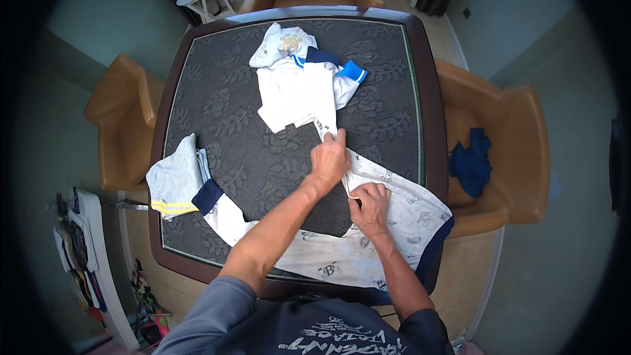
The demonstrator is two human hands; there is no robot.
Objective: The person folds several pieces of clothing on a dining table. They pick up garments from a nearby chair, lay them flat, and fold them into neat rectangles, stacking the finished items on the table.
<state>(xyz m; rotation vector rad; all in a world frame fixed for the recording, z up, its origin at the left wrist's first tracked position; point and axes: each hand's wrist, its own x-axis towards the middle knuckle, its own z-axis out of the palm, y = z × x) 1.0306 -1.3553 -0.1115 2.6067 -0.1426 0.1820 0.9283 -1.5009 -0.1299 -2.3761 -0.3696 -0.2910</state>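
Note:
A white long-sleeved child's top with small printed figures lies spread along the near right side of the table. Its navy hem hangs toward the near right corner. One sleeve runs left to a navy cuff; the other stretches away from me to a second navy cuff. My left hand grips that far sleeve partway along, fingers closed on the cloth. Close to the underarm, my right hand pinches the top's edge. My left forearm hides part of the near sleeve and body.
White garments with blue trim and a gold paw print lie on the far side of the dark patterned tabletop. A folded grey garment sits left. Tan armchairs surround the table; the right one holds navy cloth.

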